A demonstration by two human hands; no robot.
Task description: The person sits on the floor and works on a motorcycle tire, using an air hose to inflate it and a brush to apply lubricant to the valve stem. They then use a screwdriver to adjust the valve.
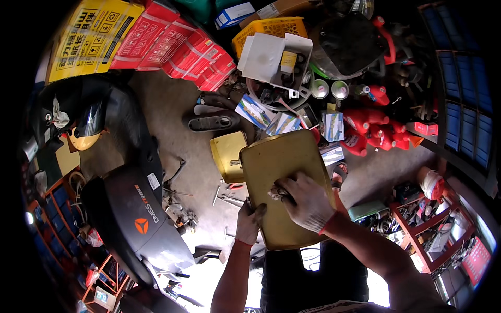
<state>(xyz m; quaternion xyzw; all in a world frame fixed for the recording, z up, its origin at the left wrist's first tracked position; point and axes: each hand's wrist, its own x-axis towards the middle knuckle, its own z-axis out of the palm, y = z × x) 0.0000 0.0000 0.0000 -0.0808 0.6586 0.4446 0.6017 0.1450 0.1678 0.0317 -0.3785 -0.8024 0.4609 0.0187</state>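
A large brass-coloured rectangular panel [282,156] with rounded corners is held up in front of me, tilted. My left hand [248,224], in a white knit glove with dirty fingertips, grips its lower left edge, thumb on the face. My right hand [307,204], also gloved, is closed against the panel's middle. A greyish crumpled bit shows at its fingertips; I cannot make out whether it is a rag or soiled glove. Behind the panel's left edge lies a smaller yellow case part [228,154] with a latch, on the floor.
A dark scooter [138,219] stands at left, a yellow-and-black helmet [87,130] beyond it. Hand tools [224,197] lie on the floor. Red cartons [172,47], a white box [269,57], red bottles [373,130] and spray cans [339,89] crowd the far side. A cluttered red-framed rack [412,235] is at right.
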